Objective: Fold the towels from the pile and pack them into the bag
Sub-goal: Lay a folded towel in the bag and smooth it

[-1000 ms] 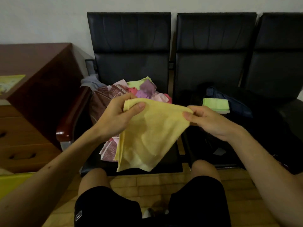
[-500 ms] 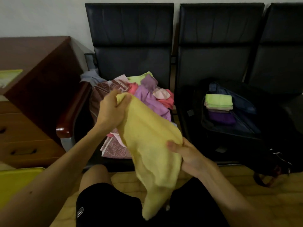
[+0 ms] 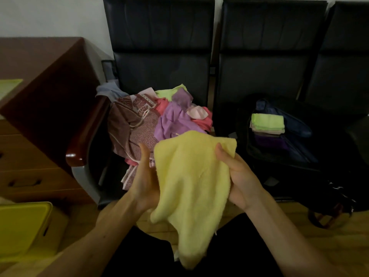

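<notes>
Yellow towel (image 3: 191, 176): is showing soft, fuzzy terry cloth, matt.
Pile (image 3: 151, 120): is lying as crumpled matt cloth, partly printed weave, at the left seat's front edge.
Folded towels (image 3: 267, 121): are showing matt napped cloth.
Bag (image 3: 299, 156): is looking like black matt fabric.
Chairs (image 3: 159, 37): are showing smooth, black, leather-like padding, faintly shiny.
Armrest (image 3: 83, 144): is gleaming as glossy varnished wood.
Chair frame (image 3: 85, 182): is looking like smooth grey metal.
Desk (image 3: 40, 86): is showing smooth, dark reddish wood.
Floor (image 3: 299, 236): is showing pale wood boards.
Box (image 3: 22, 226): is looking like smooth yellow plastic.
</notes>
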